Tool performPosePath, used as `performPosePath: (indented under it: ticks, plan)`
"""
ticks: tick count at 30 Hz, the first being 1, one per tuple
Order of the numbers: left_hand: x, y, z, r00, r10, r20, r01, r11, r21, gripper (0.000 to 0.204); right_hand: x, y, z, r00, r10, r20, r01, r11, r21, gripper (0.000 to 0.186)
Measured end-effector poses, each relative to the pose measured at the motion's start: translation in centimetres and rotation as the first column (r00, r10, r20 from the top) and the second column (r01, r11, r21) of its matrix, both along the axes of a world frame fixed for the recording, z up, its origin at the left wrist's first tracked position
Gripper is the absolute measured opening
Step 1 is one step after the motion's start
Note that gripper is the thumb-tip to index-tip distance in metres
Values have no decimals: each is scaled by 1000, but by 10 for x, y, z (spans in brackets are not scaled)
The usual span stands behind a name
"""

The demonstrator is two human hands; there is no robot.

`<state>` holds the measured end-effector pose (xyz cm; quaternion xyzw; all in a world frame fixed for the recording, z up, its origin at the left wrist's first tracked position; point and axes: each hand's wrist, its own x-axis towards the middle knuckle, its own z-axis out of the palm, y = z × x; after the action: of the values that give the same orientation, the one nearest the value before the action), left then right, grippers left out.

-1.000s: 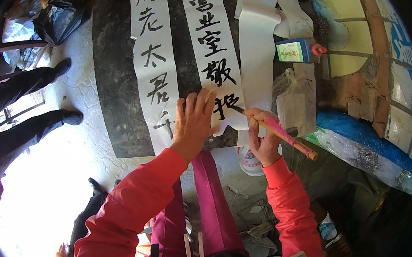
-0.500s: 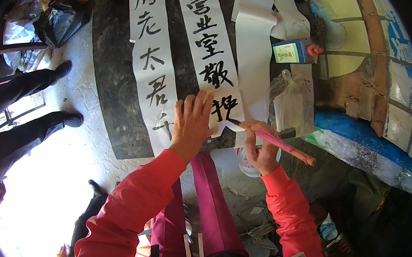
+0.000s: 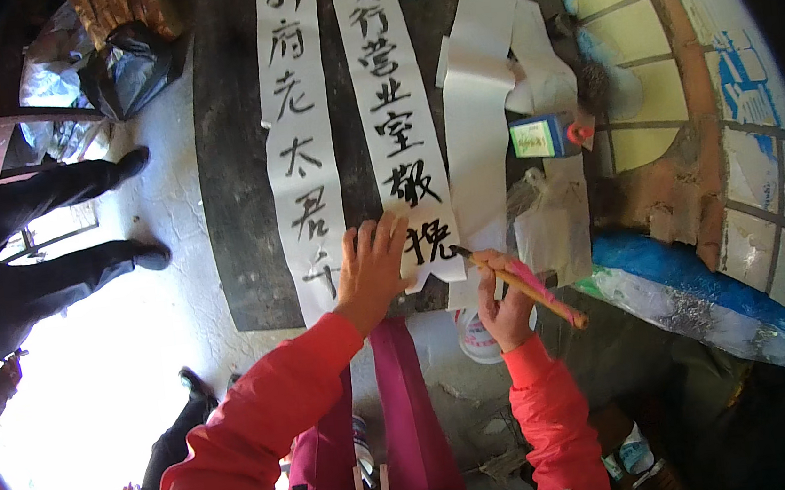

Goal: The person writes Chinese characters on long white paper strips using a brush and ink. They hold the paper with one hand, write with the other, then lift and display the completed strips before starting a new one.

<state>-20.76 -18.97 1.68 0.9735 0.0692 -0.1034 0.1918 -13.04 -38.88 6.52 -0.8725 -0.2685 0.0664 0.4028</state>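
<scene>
My left hand (image 3: pixel 372 270) lies flat with fingers apart, across the lower left edge of a white paper strip (image 3: pixel 373 58) that bears large black brushed characters. In my right hand (image 3: pixel 506 308) is a writing brush (image 3: pixel 542 300) with a pink-wrapped wooden handle. Its dark tip is at the right side of the lowest character, close to the strip's notched end. A second lettered strip (image 3: pixel 308 206) lies to the left. Right of the brushwork are a blank, partly curled strip (image 3: pixel 475 95), a dark blue bottle (image 3: pixel 548 136) with a red cap, and a clear plastic bag (image 3: pixel 550 230).
The strips lie on a dark tabletop (image 3: pixel 236 194). A white tub (image 3: pixel 479 336) stands below its near edge. Another person's dark-trousered legs (image 3: pixel 40 213) are at left, near a black plastic bag (image 3: pixel 128 72). A blue and clear plastic-wrapped bundle (image 3: pixel 690 287) lies by the tiled wall (image 3: pixel 625 15).
The lowest character has gained strokes on its right part. My right hand has moved the brush slightly right of it. The whole view has shifted, so the table sits lower.
</scene>
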Motion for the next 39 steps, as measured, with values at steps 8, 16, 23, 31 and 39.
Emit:
performPosePath:
  ticks: [8,16,23,31,39]
  plan:
    - [-13,-4,23,989,-71,-126,55,990,-128,102,116,23,97,934,-335,124,262,878,401,13]
    - [-51,-26,34,993,-68,-101,36,955,-296,108,301,11,103,890,-395,228,292,878,378,15]
    - [-83,-51,44,972,-19,-234,-49,958,-281,106,380,13,38,882,-388,266,346,918,192,13]
    - [-100,-68,61,934,-34,-355,-61,965,-254,98,416,16,3,892,-381,243,359,924,131,12]
    - [-66,-62,83,919,93,-384,-210,938,-276,83,426,12,-3,896,-324,304,320,945,64,15]
